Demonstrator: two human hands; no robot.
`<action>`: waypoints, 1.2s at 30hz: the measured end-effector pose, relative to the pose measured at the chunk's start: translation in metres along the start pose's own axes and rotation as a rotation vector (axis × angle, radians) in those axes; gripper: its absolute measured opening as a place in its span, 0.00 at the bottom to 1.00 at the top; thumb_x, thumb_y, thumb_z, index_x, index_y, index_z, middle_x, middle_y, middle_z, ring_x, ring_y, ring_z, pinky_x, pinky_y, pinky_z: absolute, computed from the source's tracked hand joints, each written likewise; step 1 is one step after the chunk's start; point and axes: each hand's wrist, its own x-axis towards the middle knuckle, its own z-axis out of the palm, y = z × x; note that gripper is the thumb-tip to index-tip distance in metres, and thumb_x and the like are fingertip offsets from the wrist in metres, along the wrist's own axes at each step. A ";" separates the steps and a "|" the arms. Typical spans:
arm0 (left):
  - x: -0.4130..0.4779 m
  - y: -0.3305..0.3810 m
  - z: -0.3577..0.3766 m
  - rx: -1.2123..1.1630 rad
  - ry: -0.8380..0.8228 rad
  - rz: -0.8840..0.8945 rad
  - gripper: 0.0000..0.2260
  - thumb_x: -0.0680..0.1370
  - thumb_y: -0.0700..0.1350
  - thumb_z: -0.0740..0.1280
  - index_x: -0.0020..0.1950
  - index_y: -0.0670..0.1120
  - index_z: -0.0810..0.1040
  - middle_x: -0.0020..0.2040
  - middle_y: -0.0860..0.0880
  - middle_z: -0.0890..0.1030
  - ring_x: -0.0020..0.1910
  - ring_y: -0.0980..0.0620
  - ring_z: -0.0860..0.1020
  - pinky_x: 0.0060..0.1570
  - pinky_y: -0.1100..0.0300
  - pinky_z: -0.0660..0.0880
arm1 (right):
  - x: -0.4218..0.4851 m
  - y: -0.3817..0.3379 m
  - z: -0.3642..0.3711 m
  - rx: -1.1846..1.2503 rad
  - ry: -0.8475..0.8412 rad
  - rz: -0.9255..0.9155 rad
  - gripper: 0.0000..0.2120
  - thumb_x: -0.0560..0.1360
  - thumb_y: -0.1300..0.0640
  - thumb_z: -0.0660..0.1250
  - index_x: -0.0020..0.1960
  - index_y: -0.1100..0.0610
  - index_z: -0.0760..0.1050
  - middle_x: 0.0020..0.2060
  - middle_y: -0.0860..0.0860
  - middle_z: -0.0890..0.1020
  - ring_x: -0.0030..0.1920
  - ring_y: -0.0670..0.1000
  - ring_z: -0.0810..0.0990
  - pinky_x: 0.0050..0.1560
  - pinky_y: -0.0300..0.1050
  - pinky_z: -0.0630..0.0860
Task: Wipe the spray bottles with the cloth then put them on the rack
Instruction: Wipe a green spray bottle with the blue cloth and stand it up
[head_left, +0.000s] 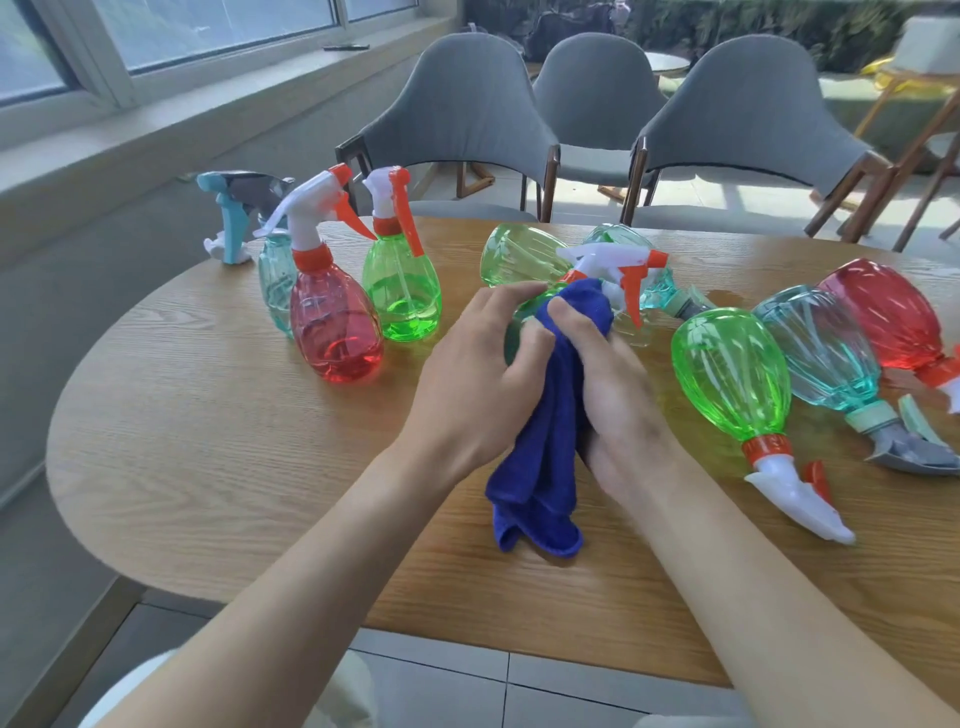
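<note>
Obs: left hand (483, 374) has its fingers curled round a translucent green plastic spray bottle (605, 259), held over the wooden worktop (260, 467); right hand (608, 395) fingers clutch the blue microfibre cloth (545, 467) against the bottle's neck. Risk: slick plastic slips from the left grip under rubbing; right forearm may roll the lying green bottle (727, 374) just right of the fingers. Rack not in view

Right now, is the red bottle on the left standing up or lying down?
Upright: the red bottle stands on its base, nozzle uppermost, liquid settled at the bottom.

Wooden table (208, 415) bears spray bottles (335, 332), some upright, some lying flat.
</note>
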 end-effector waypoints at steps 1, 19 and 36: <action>-0.002 0.003 0.001 0.033 -0.012 0.027 0.24 0.80 0.55 0.58 0.75 0.55 0.76 0.69 0.59 0.78 0.66 0.59 0.77 0.68 0.55 0.74 | 0.002 0.001 -0.001 -0.004 0.038 -0.006 0.07 0.83 0.51 0.70 0.55 0.54 0.79 0.43 0.54 0.80 0.42 0.53 0.81 0.41 0.47 0.79; 0.007 -0.003 0.000 -0.341 0.075 -0.125 0.18 0.86 0.56 0.57 0.66 0.53 0.83 0.54 0.54 0.86 0.52 0.63 0.83 0.54 0.64 0.80 | 0.005 0.009 -0.004 0.006 -0.010 0.039 0.30 0.75 0.43 0.76 0.69 0.61 0.76 0.54 0.60 0.79 0.53 0.60 0.78 0.55 0.58 0.76; -0.003 -0.006 0.010 0.009 -0.036 0.205 0.19 0.88 0.49 0.58 0.78 0.46 0.74 0.72 0.51 0.79 0.72 0.56 0.75 0.72 0.60 0.70 | -0.002 -0.013 -0.007 0.055 0.098 0.040 0.13 0.82 0.44 0.70 0.50 0.55 0.78 0.36 0.51 0.80 0.35 0.50 0.82 0.37 0.44 0.81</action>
